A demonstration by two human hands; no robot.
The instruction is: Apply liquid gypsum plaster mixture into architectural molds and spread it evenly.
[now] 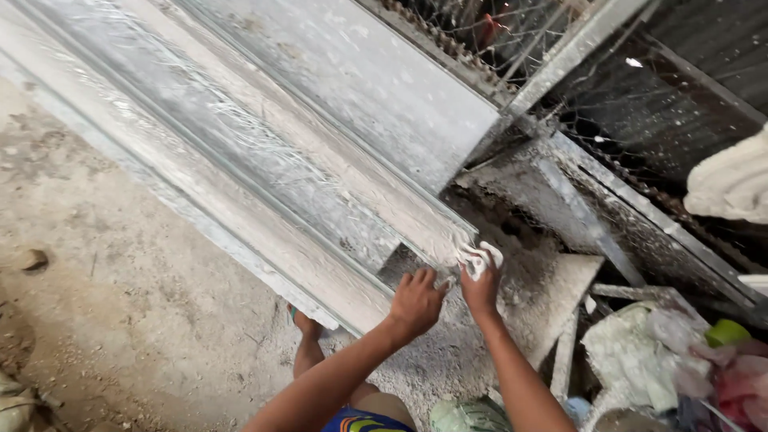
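Observation:
A long grey mould (264,160) with stepped channels runs diagonally from the upper left to the middle, coated in wet white plaster and fibres. My left hand (416,302) rests with spread fingers on the mould's near end. My right hand (481,286) is beside it at the end of the raised ridge, fingers closed on a lump of white plaster (478,258). My bare foot (306,325) shows under the mould's edge.
Dusty concrete floor (120,304) lies to the left. Wire mesh and metal frames (608,104) stand at the upper right. A white plaster piece (732,182) sits at the right edge. Crumpled bags and a green object (726,332) lie at the lower right.

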